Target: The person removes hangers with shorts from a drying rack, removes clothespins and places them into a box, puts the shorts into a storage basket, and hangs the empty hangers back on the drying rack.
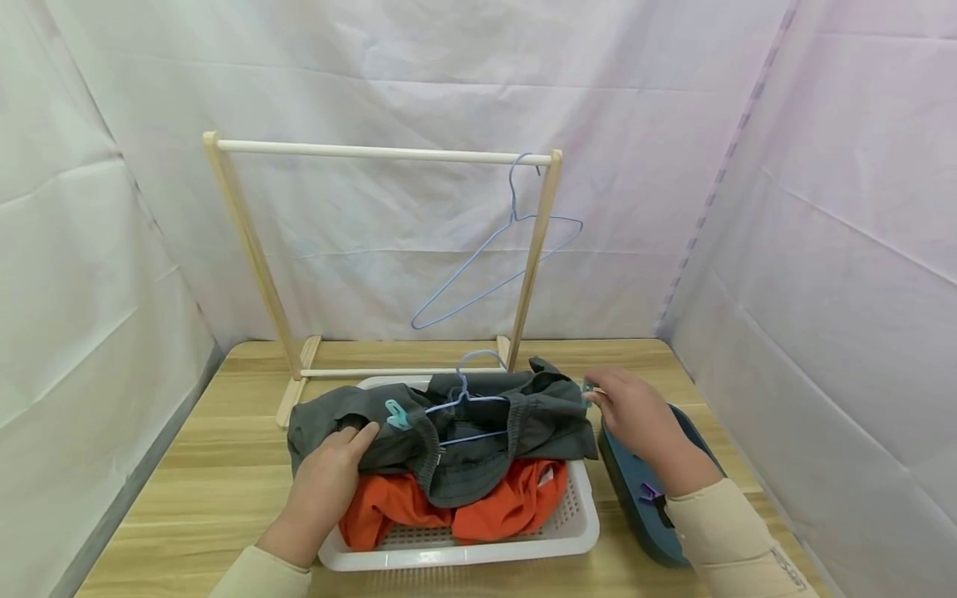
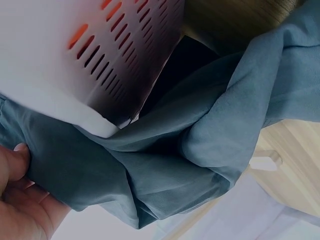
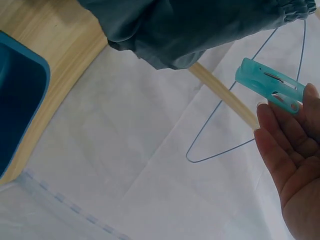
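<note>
A dark grey garment point(image 1: 553, 428) with a gathered waistband lies across a white basket, a light-blue wire hanger point(image 1: 465, 390) inside its opening. One teal clothespin point(image 1: 398, 414) is clipped on its left part near the waistband. My left hand point(image 1: 329, 473) grips the garment's left part, the thumb on top of the cloth; in the left wrist view, folds of grey cloth hang past the basket's edge. At the garment's right end, my right hand point(image 1: 639, 419) pinches a second teal clothespin point(image 3: 267, 84) between thumb and fingers, apart from the cloth in the right wrist view.
Orange cloth point(image 1: 508, 508) lies under the garment in the white basket point(image 1: 463, 558). Behind stands a wooden rack point(image 1: 389, 153) with another blue hanger point(image 1: 478, 252) on its right end. A dark blue tray point(image 1: 635, 519) holding a purple clip point(image 1: 647, 492) sits under my right forearm.
</note>
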